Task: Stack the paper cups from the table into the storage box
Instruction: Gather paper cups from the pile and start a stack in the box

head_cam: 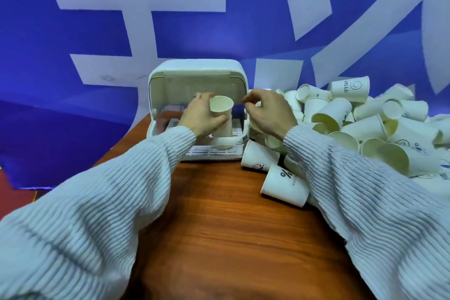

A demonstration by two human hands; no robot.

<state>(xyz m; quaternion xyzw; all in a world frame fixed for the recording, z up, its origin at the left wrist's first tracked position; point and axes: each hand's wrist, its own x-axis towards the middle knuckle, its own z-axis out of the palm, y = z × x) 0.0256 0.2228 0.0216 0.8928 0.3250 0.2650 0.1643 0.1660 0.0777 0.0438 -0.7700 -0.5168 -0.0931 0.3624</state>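
Nearest to you, both your ribbed sleeves [102, 202] reached forward over the wooden table [219, 238]. Toward the right edge of the table lay the pile of loose paper cups [365, 124], most of them on their sides, some with print on them. Two of these cups lay apart from the heap, nearer to the middle of the table, just beside your right forearm.

Further on, your left hand [198, 117] gripped a paper cup [221, 114], with the fingers curled round its far side and the thumb across its near side. This cup stood upright with the mouth up, and it seemed to sit on top of another cup below it, so a short stack was probably starting; the lower part was partly hidden by the front wall of the box. Your right hand [266, 112] hovered just beside the cup, its fingers curled loosely with the fingertips close together, and it held nothing that could be seen.

At the far edge of the table stood the white storage box [197, 73], with its lid lifted back and a slotted tray inside.

The step in hand looked like seating this cup in the box. Next you would need to press it straight down, let go of it, and reach right to the pile for one more cup.
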